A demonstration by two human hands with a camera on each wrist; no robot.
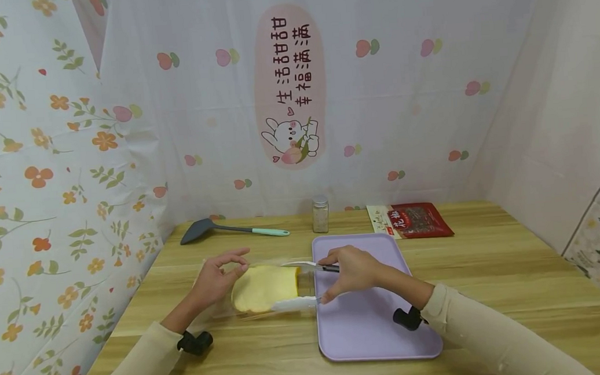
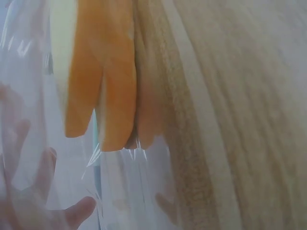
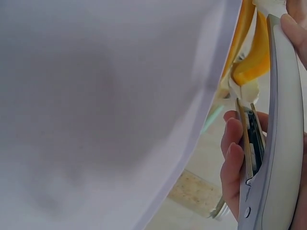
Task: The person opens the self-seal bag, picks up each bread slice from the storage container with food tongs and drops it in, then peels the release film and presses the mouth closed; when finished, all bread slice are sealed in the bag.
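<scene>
Pale yellow bread slices (image 1: 265, 287) with orange-brown crusts (image 2: 117, 96) lie inside a clear plastic bag (image 1: 209, 310). At the bag's upper left, my left hand (image 1: 217, 280) appears to pinch the film between thumb and finger. In the left wrist view that hand shows blurred through the plastic. My right hand (image 1: 355, 271) grips white-and-grey tongs (image 3: 283, 120), thumb on one arm and fingers on the other. The tongs' white arms point left, one along each long side of the bread. Whether they press on it, I cannot tell.
A lilac tray (image 1: 372, 327) lies beneath my right hand. Behind stand a grey spatula with a mint handle (image 1: 269, 232), a small glass jar (image 1: 320, 215) and a red spice packet (image 1: 419, 221). Patterned curtains (image 1: 212, 129) enclose the wooden table (image 1: 260, 359).
</scene>
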